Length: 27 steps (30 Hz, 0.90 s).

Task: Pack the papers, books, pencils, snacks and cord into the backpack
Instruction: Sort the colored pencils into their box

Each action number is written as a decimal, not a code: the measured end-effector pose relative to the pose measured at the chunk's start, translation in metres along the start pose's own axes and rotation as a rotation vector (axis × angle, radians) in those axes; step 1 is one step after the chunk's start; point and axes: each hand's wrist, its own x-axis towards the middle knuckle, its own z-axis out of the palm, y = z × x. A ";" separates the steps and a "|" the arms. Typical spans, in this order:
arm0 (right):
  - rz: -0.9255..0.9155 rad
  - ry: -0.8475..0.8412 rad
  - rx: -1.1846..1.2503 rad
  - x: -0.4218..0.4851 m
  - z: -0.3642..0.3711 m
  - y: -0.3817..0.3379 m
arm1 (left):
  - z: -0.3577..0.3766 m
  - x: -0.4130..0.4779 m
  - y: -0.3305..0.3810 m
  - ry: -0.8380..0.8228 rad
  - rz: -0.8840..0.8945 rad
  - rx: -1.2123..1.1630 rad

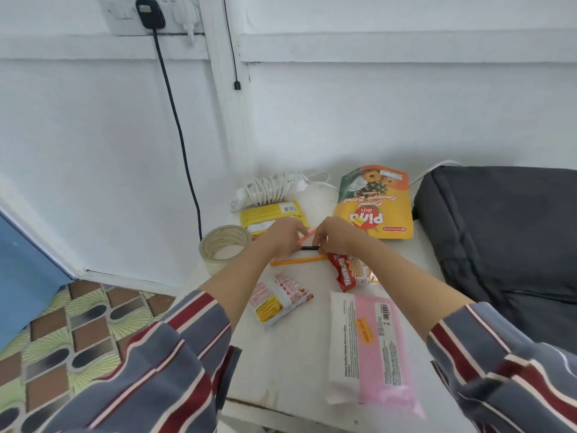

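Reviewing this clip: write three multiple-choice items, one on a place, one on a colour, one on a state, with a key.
1. Where does the dark grey fabric backpack lie?
A. on the floor
B. right of the right hand
C. on a wall hook

2. What colour is the unheld pencil?
A. green
B. blue
C. orange

3. What are the left hand and right hand doing?
A. holding a thin pink pencil and a thin black pencil between them
B. resting flat
C. folding paper

Key: B, it lies beyond the right hand; C, its shaft is orange; A, fingers of both hands pinch the pencils' ends.
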 end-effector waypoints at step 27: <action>-0.112 0.338 0.170 -0.054 -0.078 0.008 | -0.047 -0.025 0.033 -0.013 0.228 -0.531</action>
